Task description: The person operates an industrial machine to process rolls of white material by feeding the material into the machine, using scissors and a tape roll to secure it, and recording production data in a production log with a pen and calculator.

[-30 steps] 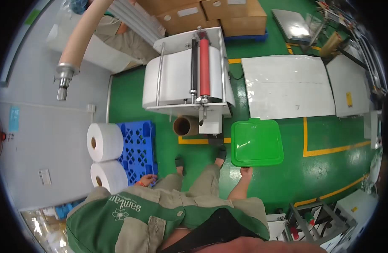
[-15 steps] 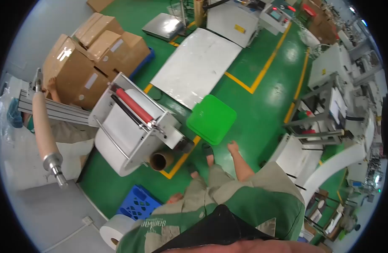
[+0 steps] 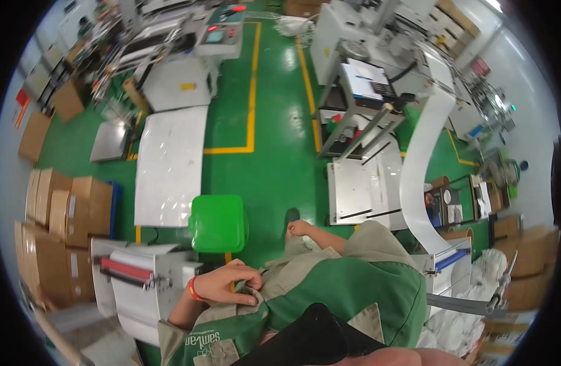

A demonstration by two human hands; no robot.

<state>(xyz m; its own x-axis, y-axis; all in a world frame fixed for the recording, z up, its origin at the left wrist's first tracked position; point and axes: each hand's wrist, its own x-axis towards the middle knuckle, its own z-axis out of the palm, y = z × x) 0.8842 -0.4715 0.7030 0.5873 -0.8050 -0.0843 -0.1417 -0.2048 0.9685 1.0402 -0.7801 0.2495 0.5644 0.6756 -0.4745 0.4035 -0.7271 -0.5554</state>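
My left hand, with a red wristband, is raised by the front of my green and beige shirt. Its fingers are bent, the thumb stands apart from them, and nothing shows between them. Farther forward and to the right, my right hand hangs low over the floor near my shoe. Its fingers are curled in, with no object visible in them. A bright green plastic lid or bin lies ahead of my left hand, apart from it.
A roller unit with a red roller stands at the left beside stacked cartons. A white sheet lies ahead. At the right are a grey cart, a hanging white web and a blue-roller unit.
The view has turned to the right, so the cartons and roller unit sit farther left and lower. My left hand has come up toward my shirt. My right hand's fingers look more curled.
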